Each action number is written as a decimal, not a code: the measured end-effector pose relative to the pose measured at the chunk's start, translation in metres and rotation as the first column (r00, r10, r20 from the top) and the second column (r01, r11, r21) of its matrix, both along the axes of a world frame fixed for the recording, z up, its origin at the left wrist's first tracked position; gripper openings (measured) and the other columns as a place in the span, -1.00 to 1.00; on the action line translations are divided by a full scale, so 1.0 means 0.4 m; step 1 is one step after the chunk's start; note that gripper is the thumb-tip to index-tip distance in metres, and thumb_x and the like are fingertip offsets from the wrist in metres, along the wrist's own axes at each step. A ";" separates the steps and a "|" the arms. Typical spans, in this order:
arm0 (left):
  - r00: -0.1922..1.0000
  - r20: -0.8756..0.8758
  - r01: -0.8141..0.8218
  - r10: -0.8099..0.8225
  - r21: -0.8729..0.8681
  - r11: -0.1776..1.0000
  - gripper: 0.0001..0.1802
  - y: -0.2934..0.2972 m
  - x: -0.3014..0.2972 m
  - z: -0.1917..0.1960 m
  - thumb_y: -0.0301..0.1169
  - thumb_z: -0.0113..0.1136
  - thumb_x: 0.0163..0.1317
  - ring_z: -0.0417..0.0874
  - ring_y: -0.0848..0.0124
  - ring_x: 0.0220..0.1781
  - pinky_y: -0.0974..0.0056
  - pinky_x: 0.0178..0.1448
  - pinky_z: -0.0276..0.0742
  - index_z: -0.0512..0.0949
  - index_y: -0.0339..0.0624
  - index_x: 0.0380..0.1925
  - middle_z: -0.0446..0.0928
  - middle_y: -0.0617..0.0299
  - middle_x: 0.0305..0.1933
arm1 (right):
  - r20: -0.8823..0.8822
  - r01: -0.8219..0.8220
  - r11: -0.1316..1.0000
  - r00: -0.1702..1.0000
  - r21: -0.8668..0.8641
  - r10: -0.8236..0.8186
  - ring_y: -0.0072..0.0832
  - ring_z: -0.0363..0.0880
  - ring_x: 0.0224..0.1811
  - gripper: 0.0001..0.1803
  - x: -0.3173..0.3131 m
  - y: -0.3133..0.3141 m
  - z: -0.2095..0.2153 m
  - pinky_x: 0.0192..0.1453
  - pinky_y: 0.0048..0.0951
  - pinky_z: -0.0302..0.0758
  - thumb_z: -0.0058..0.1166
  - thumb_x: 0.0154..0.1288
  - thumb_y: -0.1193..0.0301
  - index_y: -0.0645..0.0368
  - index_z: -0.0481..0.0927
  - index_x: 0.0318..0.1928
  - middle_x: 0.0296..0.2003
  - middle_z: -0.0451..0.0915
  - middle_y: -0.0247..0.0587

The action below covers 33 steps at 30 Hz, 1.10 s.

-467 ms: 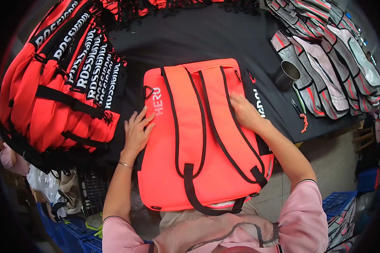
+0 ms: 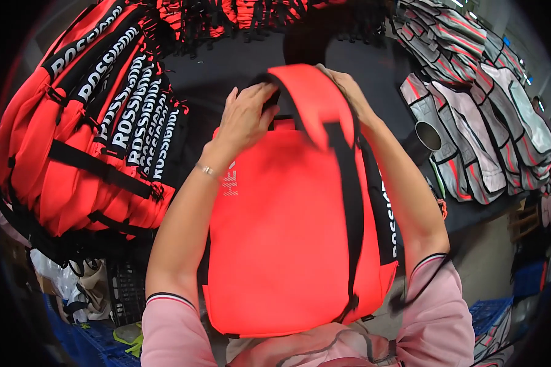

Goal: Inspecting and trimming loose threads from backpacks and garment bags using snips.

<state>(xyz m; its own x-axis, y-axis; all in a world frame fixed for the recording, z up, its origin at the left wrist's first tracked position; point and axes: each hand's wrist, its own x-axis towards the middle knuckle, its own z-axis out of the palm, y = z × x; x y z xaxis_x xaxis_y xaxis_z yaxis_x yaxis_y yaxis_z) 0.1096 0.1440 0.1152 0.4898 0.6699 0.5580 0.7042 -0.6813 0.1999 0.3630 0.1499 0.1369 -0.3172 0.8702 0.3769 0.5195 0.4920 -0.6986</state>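
Note:
A bright red-orange backpack [image 2: 275, 244] lies in front of me with its strap side up, its lower end against my lap. Its padded shoulder straps [image 2: 309, 98] are lifted and folded over toward the top of the bag. At their near-left edge, my left hand [image 2: 249, 113] is closed with its fingers curled around the strap's dark edge. My right hand [image 2: 348, 92] grips the straps from the far right side, its fingertips partly hidden behind them. A black webbing band [image 2: 350, 226] runs down from the strap to the bag's lower right.
A stack of matching red-and-black backpacks [image 2: 73, 153] stands on the left. Grey bag pieces [image 2: 471, 128] with pink trim pile up on the right beside a metal cup [image 2: 428, 136]. More red-and-black pieces [image 2: 226, 18] line the far edge of the black-covered table [image 2: 226, 64].
Both hands have moved from the bag's sides up to its top. The shoulder straps, flat before, are now raised and bent over; the left hand has taken hold of them.

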 end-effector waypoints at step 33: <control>0.995 -0.096 -0.027 0.012 -0.152 0.988 -0.37 -0.066 0.203 -0.260 -0.01 0.05 0.36 0.13 0.08 0.53 -0.30 0.51 -0.14 0.30 -0.01 0.36 0.16 0.07 0.49 | 0.543 0.697 0.527 0.231 0.486 -0.807 -0.14 0.53 0.04 -0.64 0.544 -0.592 -0.410 0.12 -0.16 0.43 0.07 0.32 0.42 0.22 0.55 0.11 0.07 0.58 -0.08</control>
<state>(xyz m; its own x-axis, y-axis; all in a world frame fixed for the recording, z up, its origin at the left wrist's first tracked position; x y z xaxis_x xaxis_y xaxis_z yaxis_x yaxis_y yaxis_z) 0.1909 0.1175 0.0110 0.5216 0.7535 0.4002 0.7378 -0.6339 0.2320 0.5805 -0.0869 -0.0270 0.2778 0.8151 0.5084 0.9372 -0.3462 0.0430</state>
